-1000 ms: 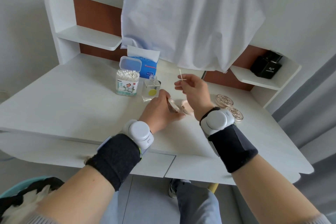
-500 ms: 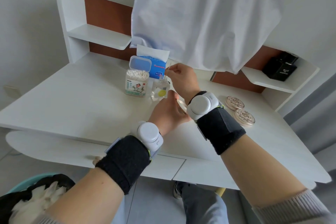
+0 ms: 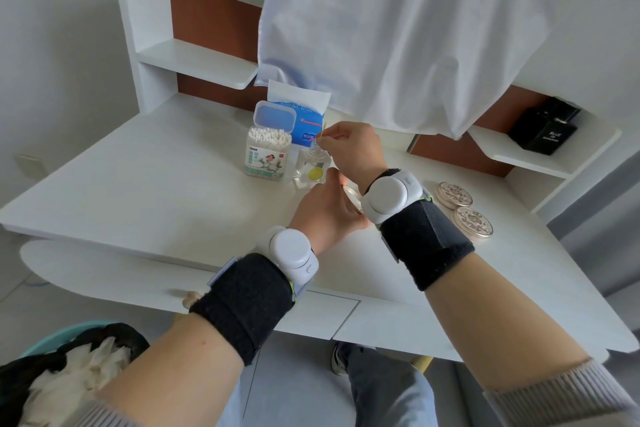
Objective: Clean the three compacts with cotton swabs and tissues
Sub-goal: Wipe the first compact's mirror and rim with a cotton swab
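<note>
Head view: right hand (image 3: pixel 349 146) pinches one cotton swab (image 3: pixel 322 133) at the neck of one small glass bottle (image 3: pixel 311 166). Left hand (image 3: pixel 325 208) grips one compact (image 3: pixel 351 196) just in front of the bottle, mostly hidden by the right wrist. Second compact (image 3: pixel 453 195) and third compact (image 3: pixel 472 222) lie shut, side by side, on the desk (image 3: pixel 138 184) to the right. One swab box (image 3: pixel 268 152), lid up, and one tissue pack (image 3: pixel 304 118) stand behind the bottle

View: one wide-angle camera on the person's head.
Facing: forward and down, along both forearms to the desk (image 3: pixel 138 184).
Nearness: close; left hand (image 3: pixel 325 208) and right hand (image 3: pixel 349 146) sit mid-frame.
Beyond the hands: hanging cloth (image 3: pixel 398 28).
</note>
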`<state>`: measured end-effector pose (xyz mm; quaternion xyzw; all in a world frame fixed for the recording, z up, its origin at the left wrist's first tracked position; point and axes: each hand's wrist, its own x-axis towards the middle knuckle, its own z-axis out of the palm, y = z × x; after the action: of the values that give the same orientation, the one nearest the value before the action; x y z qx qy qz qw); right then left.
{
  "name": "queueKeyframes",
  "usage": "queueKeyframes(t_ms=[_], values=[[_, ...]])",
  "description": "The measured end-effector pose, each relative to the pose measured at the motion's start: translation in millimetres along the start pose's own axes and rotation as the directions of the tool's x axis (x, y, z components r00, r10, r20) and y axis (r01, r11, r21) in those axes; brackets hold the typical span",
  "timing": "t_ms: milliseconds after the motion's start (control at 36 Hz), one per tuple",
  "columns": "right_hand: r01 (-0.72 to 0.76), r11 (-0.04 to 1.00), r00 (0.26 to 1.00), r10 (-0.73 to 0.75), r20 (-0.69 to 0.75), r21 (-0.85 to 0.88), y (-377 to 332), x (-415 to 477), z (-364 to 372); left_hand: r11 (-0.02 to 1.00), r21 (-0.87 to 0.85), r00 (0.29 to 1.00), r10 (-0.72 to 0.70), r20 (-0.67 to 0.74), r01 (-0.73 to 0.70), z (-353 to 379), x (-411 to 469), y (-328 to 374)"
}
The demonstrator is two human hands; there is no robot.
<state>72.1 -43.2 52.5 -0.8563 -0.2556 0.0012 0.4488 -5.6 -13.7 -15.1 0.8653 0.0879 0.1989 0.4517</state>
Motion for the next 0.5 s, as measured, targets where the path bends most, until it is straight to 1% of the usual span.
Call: queueKeyframes(t_ms=[222, 361, 417, 500], values=[[-0.005, 1.0, 1.0, 0.005, 0.005, 0.019, -0.9, -2.0, -0.5, 1.0, 0.002, 1.0, -0.008, -0.01, 0.008, 0.1, 0.6, 0.4], [-0.006, 0.999, 1.0, 0.005, 0.013, 0.048, -1.2, -3.9, -2.0, 0.998, 0.054, 1.0, -0.014, -0.005, 0.015, 1.8, 1.6, -2.3], [0.002, 0.998, 1.0, -0.002, 0.006, 0.069, -1.8, -5.1, -4.0, 0.997, 0.075, 1.0, -0.011, -0.006, 0.012, 1.2, 2.2, -2.4], [0.014, 0.988, 1.0, -0.01, -0.027, 0.155, -0.5, -7.5, -14.4, 0.995, 0.098, 1.0, -0.002, 0.001, 0.002, 0.8, 2.3, -1.5]])
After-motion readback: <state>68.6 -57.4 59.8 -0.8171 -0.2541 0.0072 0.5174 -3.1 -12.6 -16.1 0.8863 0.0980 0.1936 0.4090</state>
